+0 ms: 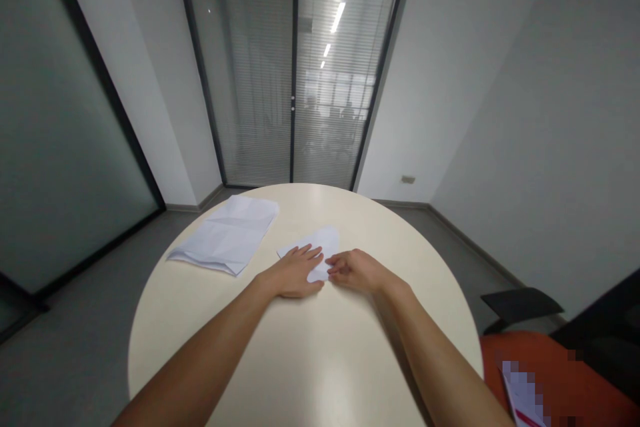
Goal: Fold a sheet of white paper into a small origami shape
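Note:
A folded sheet of white paper [326,238] lies on the round table, partly covered by my hands. My left hand [296,273] rests flat across its lower left part, palm down, with the fingers stretched out. At the paper's right edge, my right hand [356,269] has its fingers curled and the fingertips closed on the border. Which fold lies under my hands is hidden.
Several white sheets with creases [227,230] lie at the table's left side. The pale round table [310,360] has a curved edge. An orange chair [560,367] with a black armrest [523,303] stands at the right, a paper item on its seat. Behind is a glass partition [250,80] with blinds.

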`<state>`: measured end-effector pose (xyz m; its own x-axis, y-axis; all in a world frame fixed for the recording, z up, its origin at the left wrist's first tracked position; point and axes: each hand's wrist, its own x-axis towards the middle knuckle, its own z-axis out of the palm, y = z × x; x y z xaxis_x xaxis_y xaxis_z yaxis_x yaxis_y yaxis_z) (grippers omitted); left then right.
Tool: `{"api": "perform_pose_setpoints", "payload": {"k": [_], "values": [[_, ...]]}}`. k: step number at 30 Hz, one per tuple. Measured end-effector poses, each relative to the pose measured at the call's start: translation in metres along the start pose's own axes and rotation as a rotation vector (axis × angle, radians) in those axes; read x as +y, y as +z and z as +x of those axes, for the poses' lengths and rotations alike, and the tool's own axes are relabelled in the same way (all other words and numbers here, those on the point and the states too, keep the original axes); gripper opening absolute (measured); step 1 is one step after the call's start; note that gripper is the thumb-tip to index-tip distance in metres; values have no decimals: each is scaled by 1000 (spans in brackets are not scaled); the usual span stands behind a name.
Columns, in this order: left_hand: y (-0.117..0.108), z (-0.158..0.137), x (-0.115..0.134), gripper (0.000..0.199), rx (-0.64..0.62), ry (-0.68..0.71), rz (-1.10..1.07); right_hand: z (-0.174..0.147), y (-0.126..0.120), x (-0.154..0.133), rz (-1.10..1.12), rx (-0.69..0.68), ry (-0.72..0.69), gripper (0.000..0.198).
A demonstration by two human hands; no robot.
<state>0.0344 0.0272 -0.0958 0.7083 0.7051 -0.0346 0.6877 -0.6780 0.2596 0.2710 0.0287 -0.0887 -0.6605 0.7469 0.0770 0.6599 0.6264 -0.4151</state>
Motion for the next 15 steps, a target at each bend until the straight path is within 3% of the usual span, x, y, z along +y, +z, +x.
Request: {"api": "perform_pose_setpoints", "payload": {"k": [8,15], "values": [[-9,-4,-7,57,35,57,-101,0,0,6,57,18,-26,18],[-21,-9,-17,44,15,12,-334,-2,-1,8,96,36,-4,16]]}}
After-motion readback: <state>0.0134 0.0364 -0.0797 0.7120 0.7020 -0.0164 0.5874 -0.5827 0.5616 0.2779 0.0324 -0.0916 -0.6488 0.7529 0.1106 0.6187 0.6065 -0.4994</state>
